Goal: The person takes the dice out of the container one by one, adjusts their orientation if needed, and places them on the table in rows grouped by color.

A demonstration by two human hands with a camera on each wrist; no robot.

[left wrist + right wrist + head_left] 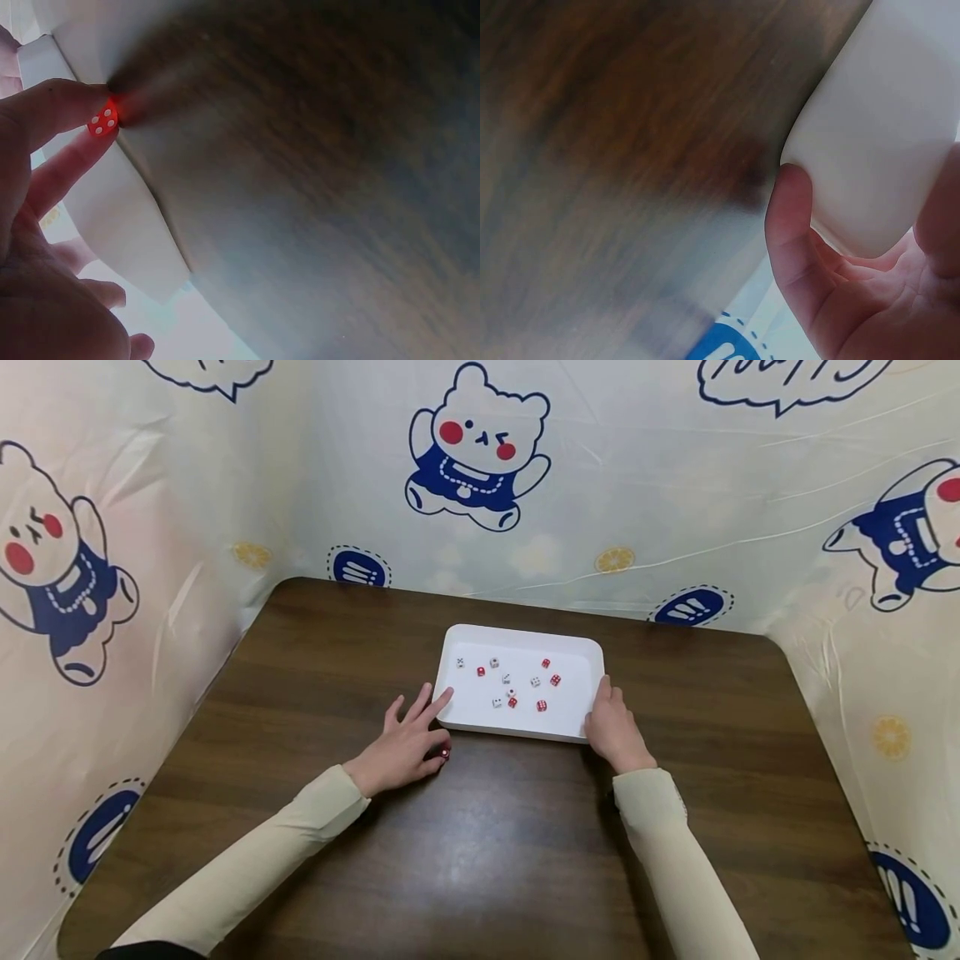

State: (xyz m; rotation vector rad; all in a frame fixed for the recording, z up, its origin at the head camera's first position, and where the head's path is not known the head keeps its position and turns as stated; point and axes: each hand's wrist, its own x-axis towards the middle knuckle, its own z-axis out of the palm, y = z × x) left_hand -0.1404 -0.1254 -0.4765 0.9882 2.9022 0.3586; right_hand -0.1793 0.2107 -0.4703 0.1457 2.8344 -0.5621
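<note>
Between thumb and index finger, my left hand [401,753] pinches a red die [103,118] with white pips, close to the tabletop just in front of the tray's left corner. Its other fingers are spread. A white rectangular tray [517,638] lies on the table, with several red and white dice loose inside, among them a red die [542,705] and a white die [461,663]. My right hand [617,727] grips the tray's near right corner. In the right wrist view, the thumb [789,199] presses the tray's outer wall [877,112].
The dark wooden table [480,852] has rounded corners. Behind it and at both sides hangs a pale cloth [637,460] printed with cartoon bears. Both forearms in light sleeves [255,852] reach in over the table's near part.
</note>
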